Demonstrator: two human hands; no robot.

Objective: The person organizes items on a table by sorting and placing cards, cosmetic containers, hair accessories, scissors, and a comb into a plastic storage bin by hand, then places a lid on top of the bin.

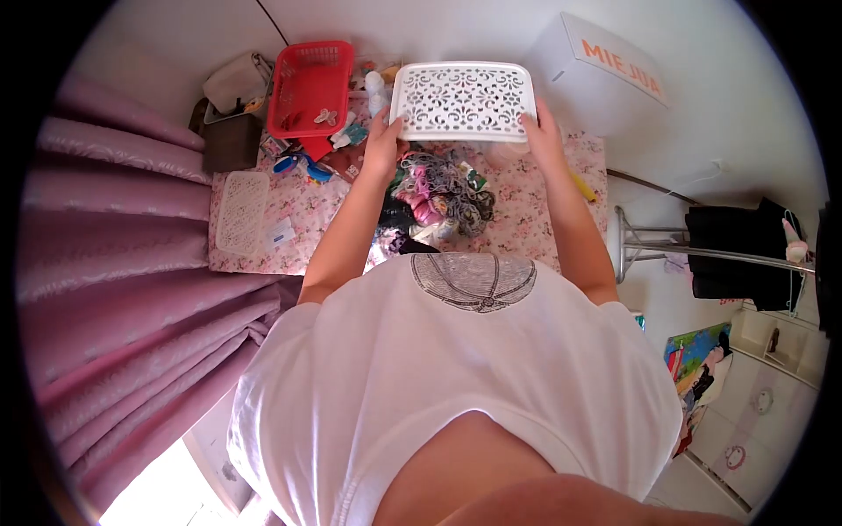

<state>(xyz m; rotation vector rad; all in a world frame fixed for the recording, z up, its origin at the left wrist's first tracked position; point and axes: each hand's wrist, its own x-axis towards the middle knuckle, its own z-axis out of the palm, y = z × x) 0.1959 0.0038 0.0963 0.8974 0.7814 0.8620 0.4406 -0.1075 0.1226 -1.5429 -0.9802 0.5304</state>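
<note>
A white openwork plastic basket, its face cut in a floral pattern, is held level at the far side of the table. My left hand grips its left edge, and my right hand is closed on the right edge. Whether it has contents cannot be made out. Below it, between my forearms, lies a tangled heap of yarn in grey, pink and black. A white patterned plastic panel rests flat at the table's left side.
On the flowered tablecloth, a red basket stands at the back left beside a dark brown box. Blue-handled scissors lie in front of it. A large white carton is at the back right; purple curtains hang left.
</note>
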